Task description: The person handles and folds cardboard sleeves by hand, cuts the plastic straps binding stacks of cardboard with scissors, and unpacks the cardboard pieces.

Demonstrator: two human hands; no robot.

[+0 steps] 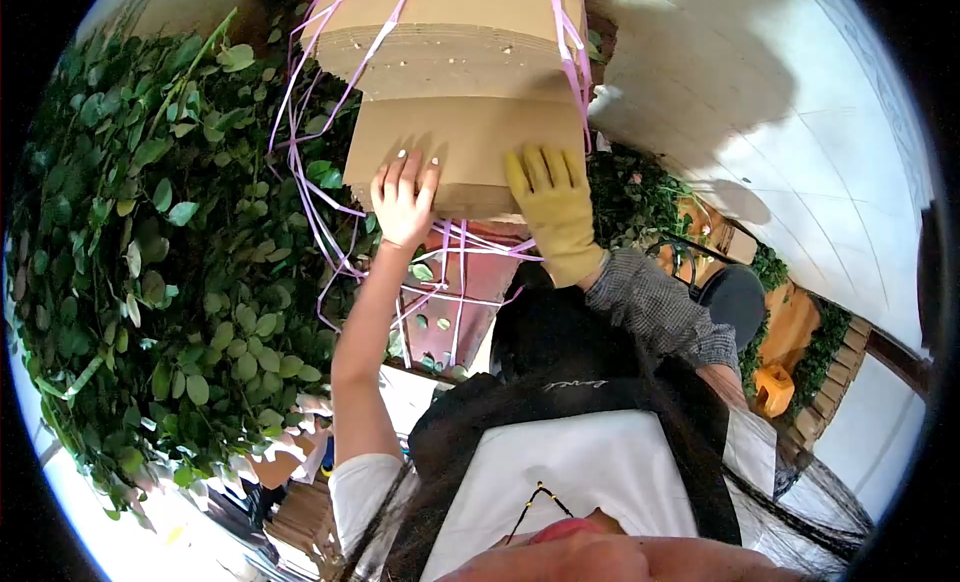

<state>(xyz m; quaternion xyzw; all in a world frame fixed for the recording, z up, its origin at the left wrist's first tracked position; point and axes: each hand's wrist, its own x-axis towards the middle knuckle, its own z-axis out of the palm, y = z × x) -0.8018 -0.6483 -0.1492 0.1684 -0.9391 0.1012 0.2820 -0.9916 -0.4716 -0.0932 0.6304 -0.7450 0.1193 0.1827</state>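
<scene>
So the left hand (403, 204) is bare and open, palm down, fingers a bit spread and pointing to the far side, fingertips resting on the near left part of the brown cardboard (455, 137). That arm reaches out pretty straight from a short white sleeve (362, 497). The right hand (555, 217) wears a yellow glove, and it's open too, fingers pointing far and laid over the near right part of the same cardboard. Its arm is bent more, with a grey checked sleeve (650, 302) over the forearm. Neither hand is closed around anything, they both just lie on it.

The cardboard sits under the fingers of both hands and runs off to the far side, with a stretch of bare surface between them. Just beyond it there's a thick stack of cardboard (450, 60) with pink straps (572, 67) over its left and right sides. More strapping hangs loose to the left and crosses a reddish surface (478, 317) on the near side.

A big mass of green leaves (180, 242) fills the left. Over on the right there's a pale, shadowed surface (840, 152), plus an orange plastic item (773, 390) nearer.
</scene>
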